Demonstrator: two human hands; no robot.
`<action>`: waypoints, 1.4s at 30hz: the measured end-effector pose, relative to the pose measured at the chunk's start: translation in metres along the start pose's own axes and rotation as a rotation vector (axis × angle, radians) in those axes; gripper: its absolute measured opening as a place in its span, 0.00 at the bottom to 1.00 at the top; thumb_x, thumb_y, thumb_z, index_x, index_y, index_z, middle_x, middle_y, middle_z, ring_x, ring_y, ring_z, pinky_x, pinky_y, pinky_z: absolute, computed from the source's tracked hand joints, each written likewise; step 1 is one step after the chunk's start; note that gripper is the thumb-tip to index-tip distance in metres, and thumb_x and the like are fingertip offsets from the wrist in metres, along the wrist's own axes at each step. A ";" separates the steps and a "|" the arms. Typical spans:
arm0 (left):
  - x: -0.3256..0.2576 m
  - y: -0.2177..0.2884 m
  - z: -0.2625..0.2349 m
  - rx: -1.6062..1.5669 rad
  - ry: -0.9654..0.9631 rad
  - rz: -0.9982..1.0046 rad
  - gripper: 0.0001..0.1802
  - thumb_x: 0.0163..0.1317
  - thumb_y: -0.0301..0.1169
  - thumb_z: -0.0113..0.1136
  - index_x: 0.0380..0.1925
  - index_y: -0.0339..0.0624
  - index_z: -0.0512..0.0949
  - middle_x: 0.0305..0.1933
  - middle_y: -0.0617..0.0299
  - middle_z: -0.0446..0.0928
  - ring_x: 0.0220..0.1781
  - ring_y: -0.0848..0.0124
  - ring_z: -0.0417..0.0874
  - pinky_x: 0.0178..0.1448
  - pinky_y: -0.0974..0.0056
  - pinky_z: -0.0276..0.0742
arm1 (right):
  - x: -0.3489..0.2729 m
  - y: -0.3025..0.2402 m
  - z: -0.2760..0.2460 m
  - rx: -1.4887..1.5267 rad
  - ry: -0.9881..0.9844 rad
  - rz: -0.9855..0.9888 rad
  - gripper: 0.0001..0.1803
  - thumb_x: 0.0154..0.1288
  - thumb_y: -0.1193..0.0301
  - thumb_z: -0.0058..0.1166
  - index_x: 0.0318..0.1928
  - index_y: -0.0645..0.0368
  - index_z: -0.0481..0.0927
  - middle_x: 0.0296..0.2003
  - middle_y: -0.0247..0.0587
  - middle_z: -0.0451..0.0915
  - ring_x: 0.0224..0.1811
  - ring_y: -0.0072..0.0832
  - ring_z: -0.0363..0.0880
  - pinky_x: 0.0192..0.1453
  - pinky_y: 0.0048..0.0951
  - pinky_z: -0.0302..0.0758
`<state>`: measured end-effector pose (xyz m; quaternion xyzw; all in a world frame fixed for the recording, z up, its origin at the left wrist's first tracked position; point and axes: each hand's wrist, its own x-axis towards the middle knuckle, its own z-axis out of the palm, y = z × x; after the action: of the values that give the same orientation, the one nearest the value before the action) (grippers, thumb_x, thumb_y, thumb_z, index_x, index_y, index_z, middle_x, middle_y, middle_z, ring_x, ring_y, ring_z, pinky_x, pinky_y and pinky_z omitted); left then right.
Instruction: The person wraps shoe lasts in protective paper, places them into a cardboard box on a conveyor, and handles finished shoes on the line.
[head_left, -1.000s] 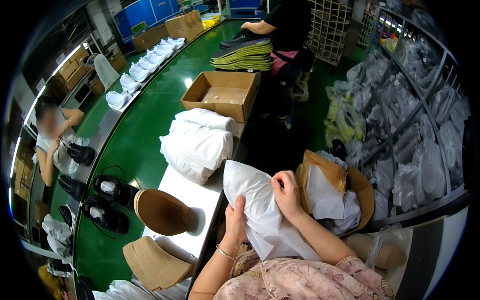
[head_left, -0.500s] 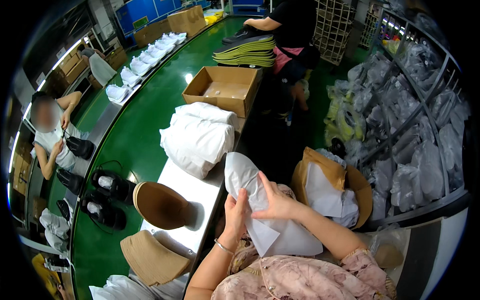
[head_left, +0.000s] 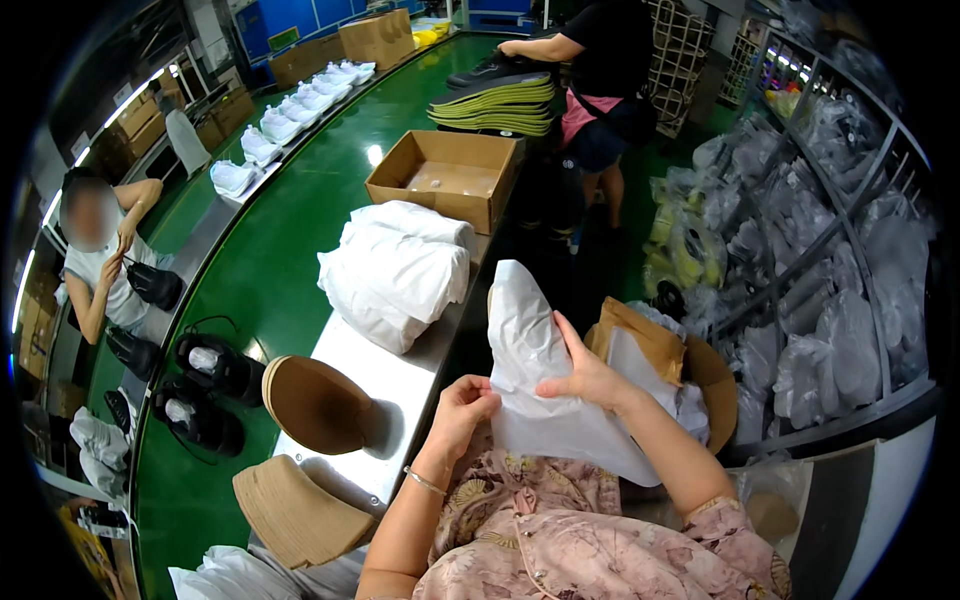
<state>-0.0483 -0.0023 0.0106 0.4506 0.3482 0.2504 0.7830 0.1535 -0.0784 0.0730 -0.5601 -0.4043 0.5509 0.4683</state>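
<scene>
In front of my chest is a white paper-wrapped bundle (head_left: 525,340), its rounded end pointing up and away and a loose sheet of paper hanging from its near end. A sliver of brown shows along its left edge; the inside is hidden. My right hand (head_left: 592,380) grips it from the right, thumb across the front. With fingers bent together, my left hand (head_left: 465,412) pinches the paper's left edge. To the left on the metal ledge stands a curved brown cardboard piece (head_left: 318,405), and nearer me lies a stack of similar flat cardboard pieces (head_left: 300,512).
White wrapped bundles (head_left: 395,275) and an open cardboard box (head_left: 440,180) sit along the ledge. Black shoes (head_left: 200,415) rest on the green conveyor (head_left: 270,260). A carton with paper (head_left: 660,370) stands at my right, before a rack of bagged items (head_left: 810,250). Co-workers are across and ahead.
The bundle has risen and moved right, turning more upright. My left hand has shifted from the bundle's front to the paper's left edge; my right hand keeps its grip.
</scene>
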 end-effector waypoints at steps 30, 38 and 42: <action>0.003 0.006 0.053 -0.413 -0.038 0.302 0.20 0.64 0.42 0.52 0.47 0.39 0.70 0.43 0.65 0.73 0.45 0.79 0.70 0.50 0.71 0.68 | -0.009 0.011 0.025 0.347 0.263 -0.102 0.34 0.66 0.50 0.38 0.63 0.63 0.56 0.60 0.45 0.63 0.61 0.42 0.63 0.64 0.42 0.60; -0.001 0.020 0.043 -0.687 -0.370 0.254 0.29 0.66 0.52 0.41 0.58 0.40 0.63 0.57 0.62 0.68 0.56 0.74 0.68 0.62 0.66 0.63 | -0.010 -0.001 0.030 0.561 0.061 -0.163 0.34 0.66 0.47 0.35 0.62 0.59 0.57 0.59 0.44 0.64 0.59 0.38 0.65 0.62 0.38 0.63; -0.008 0.021 0.050 -0.816 -0.295 0.095 0.34 0.65 0.54 0.40 0.61 0.40 0.59 0.61 0.60 0.65 0.59 0.71 0.67 0.64 0.66 0.61 | -0.012 -0.010 0.050 0.596 0.170 -0.146 0.36 0.65 0.44 0.36 0.61 0.61 0.59 0.58 0.45 0.65 0.57 0.38 0.67 0.61 0.38 0.64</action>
<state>-0.0168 -0.0248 0.0492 0.1506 0.0837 0.3362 0.9259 0.1039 -0.0837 0.0882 -0.4115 -0.2238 0.5613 0.6822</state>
